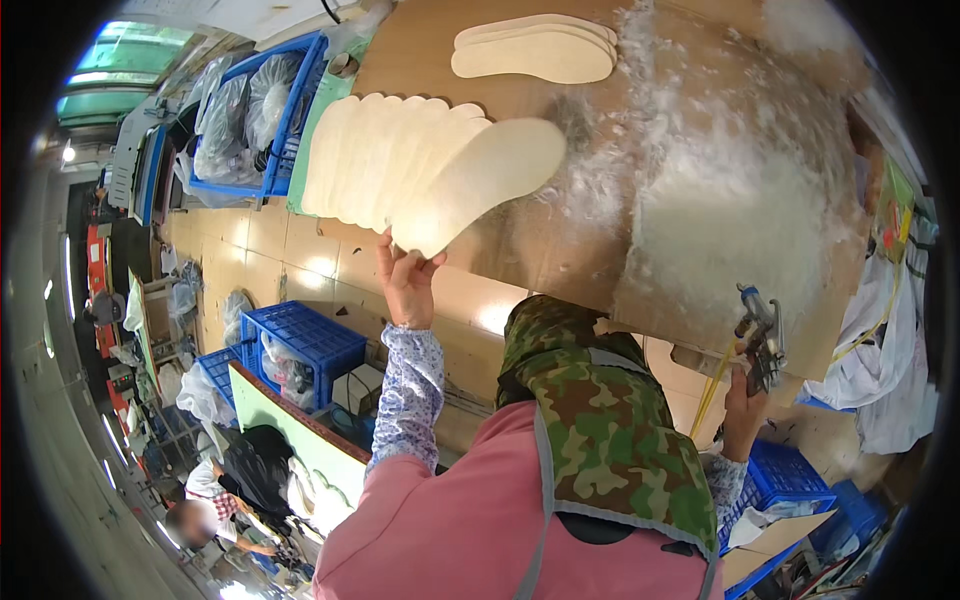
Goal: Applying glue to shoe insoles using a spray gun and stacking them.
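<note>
Pinched at its end by the fingers of my left hand [405, 285], a cream shoe insole [490, 180] lies slanted at the right end of a fanned row of insoles [355, 160]. These overlap one another along the left part of the brown work board [590, 255]. At the board's near right edge, my right hand [742, 405] is wrapped round a metal spray gun [764, 335]. A yellow hose [708, 400] hangs beside that hand. A small stack of insoles [540, 55] rests at the far side of the board.
Whitish residue [730, 220] coats the board's right half. Blue crates [305, 340] stand on the tiled floor at left; another blue crate [255, 110] holding plastic bags is beyond the board. More crates [780, 485] are at lower right. A co-worker [205, 505] works at lower left.
</note>
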Demonstrator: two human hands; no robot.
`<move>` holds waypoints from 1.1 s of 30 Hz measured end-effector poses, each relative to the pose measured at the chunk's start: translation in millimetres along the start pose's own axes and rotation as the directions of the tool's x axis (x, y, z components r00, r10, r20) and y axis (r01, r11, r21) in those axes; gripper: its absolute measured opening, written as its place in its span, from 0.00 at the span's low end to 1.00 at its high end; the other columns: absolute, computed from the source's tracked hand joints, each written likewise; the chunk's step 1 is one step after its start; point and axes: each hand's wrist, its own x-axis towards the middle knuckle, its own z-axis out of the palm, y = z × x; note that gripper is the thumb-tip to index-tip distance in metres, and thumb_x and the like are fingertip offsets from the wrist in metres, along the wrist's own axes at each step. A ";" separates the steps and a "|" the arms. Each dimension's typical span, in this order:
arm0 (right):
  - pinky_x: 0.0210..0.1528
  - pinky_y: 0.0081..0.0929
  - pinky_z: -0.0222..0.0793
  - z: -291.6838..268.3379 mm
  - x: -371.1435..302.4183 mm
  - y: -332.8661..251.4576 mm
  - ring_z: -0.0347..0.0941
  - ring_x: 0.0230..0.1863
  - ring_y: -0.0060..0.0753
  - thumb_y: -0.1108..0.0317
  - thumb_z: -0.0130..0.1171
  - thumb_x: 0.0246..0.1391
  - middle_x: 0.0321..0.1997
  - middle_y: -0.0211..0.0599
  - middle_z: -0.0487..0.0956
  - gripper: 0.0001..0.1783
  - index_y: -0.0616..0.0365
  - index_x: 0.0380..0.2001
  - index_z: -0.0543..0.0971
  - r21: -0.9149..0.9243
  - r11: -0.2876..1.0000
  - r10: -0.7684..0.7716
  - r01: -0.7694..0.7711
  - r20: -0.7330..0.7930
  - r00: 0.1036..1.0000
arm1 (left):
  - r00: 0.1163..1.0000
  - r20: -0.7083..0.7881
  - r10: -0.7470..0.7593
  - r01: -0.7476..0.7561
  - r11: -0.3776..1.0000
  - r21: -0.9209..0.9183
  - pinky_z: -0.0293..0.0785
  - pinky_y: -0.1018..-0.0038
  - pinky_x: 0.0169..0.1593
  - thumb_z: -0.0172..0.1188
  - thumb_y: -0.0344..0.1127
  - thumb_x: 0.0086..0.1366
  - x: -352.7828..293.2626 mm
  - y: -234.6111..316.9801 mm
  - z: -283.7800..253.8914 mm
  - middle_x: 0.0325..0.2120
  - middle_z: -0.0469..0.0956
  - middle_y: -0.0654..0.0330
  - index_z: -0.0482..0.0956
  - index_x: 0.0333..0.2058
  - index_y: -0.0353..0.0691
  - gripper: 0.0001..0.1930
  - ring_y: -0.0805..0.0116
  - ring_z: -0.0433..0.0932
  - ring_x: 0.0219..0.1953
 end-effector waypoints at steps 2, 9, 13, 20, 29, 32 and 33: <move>0.42 0.24 0.65 2.6 7.1 6.4 0.69 0.39 0.25 0.75 0.51 0.57 0.41 0.36 0.76 0.16 0.70 0.48 0.70 -0.057 0.998 0.013 -0.010 0.041 0.999 | 0.988 -0.142 -0.058 0.078 0.987 0.139 0.79 0.69 0.39 0.43 0.24 0.61 -3.7 -26.0 -34.8 0.46 0.71 0.52 0.58 0.57 0.40 0.24 0.61 0.78 0.38; 0.39 0.24 0.64 13.3 12.5 -6.8 0.68 0.35 0.24 0.73 0.52 0.56 0.39 0.35 0.77 0.15 0.68 0.46 0.73 -0.116 0.993 0.040 -0.034 0.045 0.998 | 0.950 -0.029 0.310 -0.036 0.203 0.979 0.70 0.57 0.47 0.52 0.28 0.62 -2.4 -47.7 -39.3 0.45 0.65 0.39 0.58 0.58 0.32 0.26 0.44 0.71 0.44; 0.30 0.22 0.58 26.3 10.0 -24.5 0.62 0.28 0.20 0.74 0.52 0.55 0.34 0.30 0.74 0.14 0.68 0.45 0.73 -0.082 0.992 0.097 -0.098 -0.010 0.995 | 0.846 0.427 0.320 -0.500 0.195 0.844 0.64 0.58 0.54 0.55 0.21 0.54 107.1 -45.6 29.0 0.47 0.67 0.45 0.70 0.51 0.38 0.23 0.44 0.65 0.51; 0.40 0.21 0.62 19.6 -28.1 -21.6 0.66 0.36 0.20 0.77 0.50 0.55 0.41 0.31 0.75 0.15 0.65 0.46 0.73 -0.062 0.979 0.186 -0.194 -0.111 0.976 | 0.826 0.373 0.423 -0.382 -0.069 0.922 0.70 0.55 0.49 0.52 0.29 0.54 326.1 -95.6 128.0 0.50 0.65 0.46 0.65 0.53 0.41 0.25 0.43 0.66 0.50; 0.28 0.31 0.63 0.9 -57.7 -9.2 0.66 0.25 0.26 0.72 0.55 0.52 0.25 0.42 0.77 0.15 0.69 0.42 0.74 -0.187 0.959 0.159 -0.211 -0.263 0.952 | 0.547 0.752 0.367 -0.525 -0.550 0.650 0.74 0.63 0.36 0.55 0.39 0.59 388.5 -58.3 114.6 0.37 0.74 0.54 0.72 0.40 0.42 0.12 0.54 0.77 0.36; 0.23 0.31 0.56 9.4 -47.8 -7.4 0.59 0.21 0.25 0.71 0.56 0.51 0.18 0.37 0.68 0.12 0.68 0.37 0.74 -0.199 0.971 0.058 -0.135 -0.351 0.934 | 0.798 0.597 0.078 -0.600 0.185 0.778 0.75 0.66 0.29 0.56 0.39 0.62 320.9 -36.8 156.4 0.43 0.74 0.53 0.71 0.44 0.38 0.15 0.58 0.77 0.37; 0.22 0.30 0.55 4.9 -52.1 2.9 0.57 0.21 0.25 0.71 0.57 0.51 0.17 0.35 0.65 0.11 0.68 0.36 0.74 -0.246 0.961 0.030 -0.127 -0.365 0.930 | 0.678 0.726 0.115 -0.662 0.524 0.536 0.77 0.73 0.26 0.52 0.32 0.65 276.7 -20.0 182.4 0.38 0.75 0.55 0.69 0.44 0.38 0.10 0.68 0.77 0.34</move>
